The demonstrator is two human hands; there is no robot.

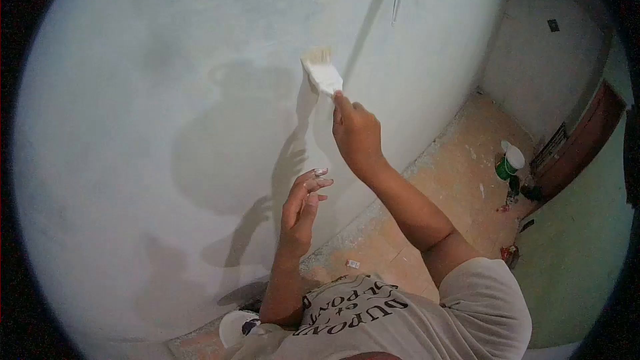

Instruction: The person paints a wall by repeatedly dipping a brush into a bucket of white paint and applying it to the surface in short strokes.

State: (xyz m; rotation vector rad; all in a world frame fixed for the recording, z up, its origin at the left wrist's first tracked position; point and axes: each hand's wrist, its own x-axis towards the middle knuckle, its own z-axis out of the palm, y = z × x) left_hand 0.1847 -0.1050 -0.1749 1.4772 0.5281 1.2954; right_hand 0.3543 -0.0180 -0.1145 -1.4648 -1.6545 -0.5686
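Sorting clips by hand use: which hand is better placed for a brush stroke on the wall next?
Likely the right hand: it holds the brush, bristles up in front of the wall. The left hand is lower and seems to hold nothing.

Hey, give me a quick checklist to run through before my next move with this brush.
1. Brush gripped: ok, the right hand holds its handle.
2. Left hand free: ok, it holds nothing.
3. Left fingers clean: not ok, white smears show.
4. Bristles touching the wall: cannot tell from this angle.
5. Enough paint on the bristles: cannot tell.
6. Green container within easy reach: not ok, it seems well beyond both hands.
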